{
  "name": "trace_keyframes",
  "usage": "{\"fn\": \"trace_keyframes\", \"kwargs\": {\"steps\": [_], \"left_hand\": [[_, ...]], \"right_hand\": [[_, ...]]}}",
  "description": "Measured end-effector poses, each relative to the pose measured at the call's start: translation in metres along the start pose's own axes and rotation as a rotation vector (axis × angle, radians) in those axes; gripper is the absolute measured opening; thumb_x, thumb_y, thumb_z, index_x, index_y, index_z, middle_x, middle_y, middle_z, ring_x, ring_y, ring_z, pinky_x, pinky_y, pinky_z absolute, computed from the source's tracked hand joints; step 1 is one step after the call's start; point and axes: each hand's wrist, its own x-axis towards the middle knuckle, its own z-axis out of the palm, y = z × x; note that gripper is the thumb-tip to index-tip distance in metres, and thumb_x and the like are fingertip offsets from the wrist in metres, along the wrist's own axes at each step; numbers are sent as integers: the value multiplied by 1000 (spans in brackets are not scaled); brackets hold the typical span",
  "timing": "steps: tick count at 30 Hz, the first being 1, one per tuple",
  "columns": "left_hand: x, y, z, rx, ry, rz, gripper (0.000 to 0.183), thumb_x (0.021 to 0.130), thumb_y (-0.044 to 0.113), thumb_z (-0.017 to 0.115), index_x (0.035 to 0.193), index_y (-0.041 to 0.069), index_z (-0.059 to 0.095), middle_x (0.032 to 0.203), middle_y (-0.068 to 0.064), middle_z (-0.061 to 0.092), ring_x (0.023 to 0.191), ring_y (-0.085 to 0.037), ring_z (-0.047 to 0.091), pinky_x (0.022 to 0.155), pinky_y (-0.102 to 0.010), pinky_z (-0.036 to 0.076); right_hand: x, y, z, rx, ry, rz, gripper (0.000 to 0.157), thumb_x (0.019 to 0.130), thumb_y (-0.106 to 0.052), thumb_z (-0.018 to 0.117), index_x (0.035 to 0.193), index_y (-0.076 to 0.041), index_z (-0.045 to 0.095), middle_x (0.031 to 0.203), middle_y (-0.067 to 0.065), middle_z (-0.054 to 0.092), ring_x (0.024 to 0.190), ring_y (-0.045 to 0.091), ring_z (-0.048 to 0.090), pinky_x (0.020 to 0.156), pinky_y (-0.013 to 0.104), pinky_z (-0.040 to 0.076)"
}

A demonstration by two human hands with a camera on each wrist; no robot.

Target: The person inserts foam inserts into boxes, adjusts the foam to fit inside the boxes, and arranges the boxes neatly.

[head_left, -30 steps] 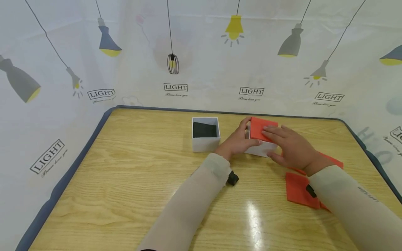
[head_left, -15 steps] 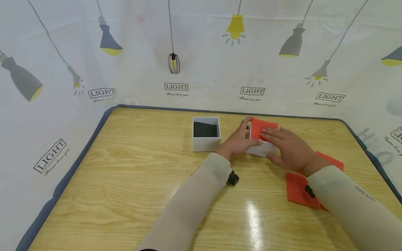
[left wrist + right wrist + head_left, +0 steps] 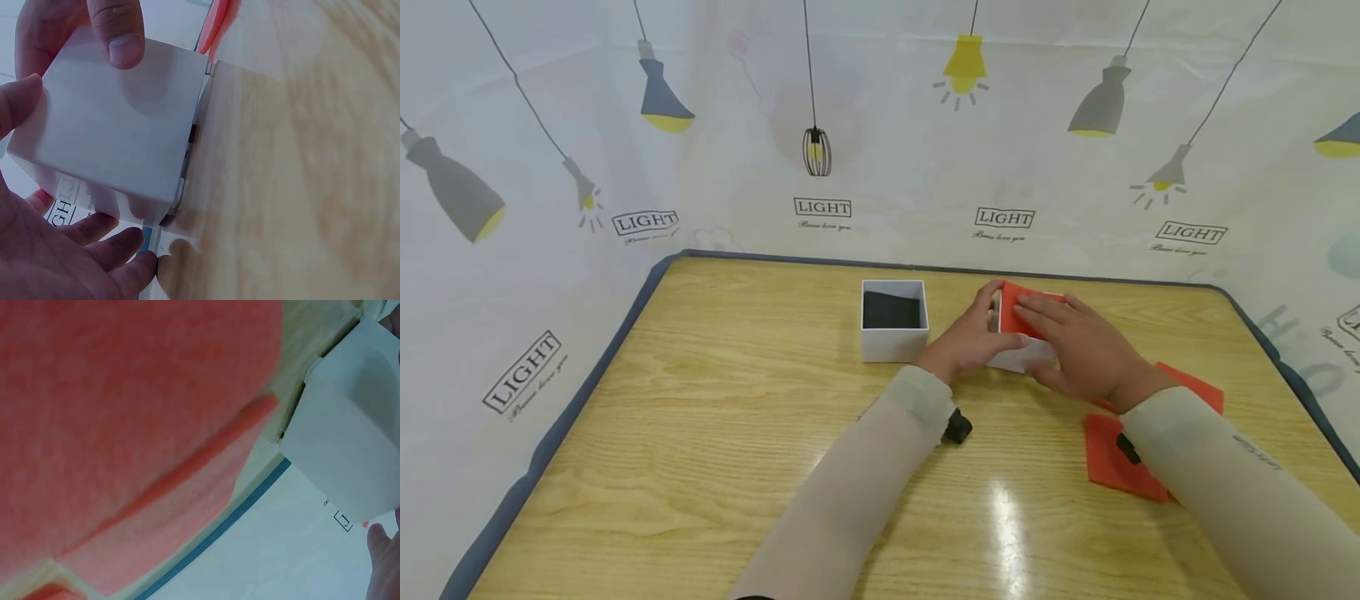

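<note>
A white box (image 3: 1018,358) stands at the back right of the table, with a red cloth (image 3: 1011,307) tucked partly into its top. My left hand (image 3: 962,337) grips the box from the left, thumb on the near face and fingers around the side; the left wrist view has the box's plain face (image 3: 119,125) up close. My right hand (image 3: 1090,350) lies over the cloth, its straight fingers pressing down and its thumb by the near face. That hand hides the right part of the opening.
Left of it stands a second white box (image 3: 893,346) with black cloth (image 3: 891,310) inside. Several flat red cloths (image 3: 1122,462) lie on the wooden table (image 3: 700,433), partly under my right forearm. A printed white curtain (image 3: 887,150) closes off the back.
My right hand has slid left over the box, pushing the red cloth lower, so a bit of the back rim shows. The left hand keeps its grip.
</note>
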Motion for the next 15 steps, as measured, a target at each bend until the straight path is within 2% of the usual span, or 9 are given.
{"fn": "trace_keyframes", "kwargs": {"steps": [9, 15], "left_hand": [[0, 0, 1, 6, 6, -13, 97, 95, 32, 79, 168, 36, 15, 166, -5, 38, 143, -25, 46, 121, -44, 40], [-1, 0, 0, -8, 9, -15, 97, 95, 32, 78, 168, 34, 15, 165, -5, 38, 145, -25, 44, 121, -46, 39]], "right_hand": [[4, 1, 6, 7, -21, -13, 77, 88, -33, 84, 152, -1, 54, 157, 16, 54, 147, 35, 48, 125, 64, 21], [9, -2, 1, 11, -81, 5, 74, 89, -33, 82, 151, -2, 55, 156, 16, 55, 146, 37, 49, 126, 65, 17]]}}
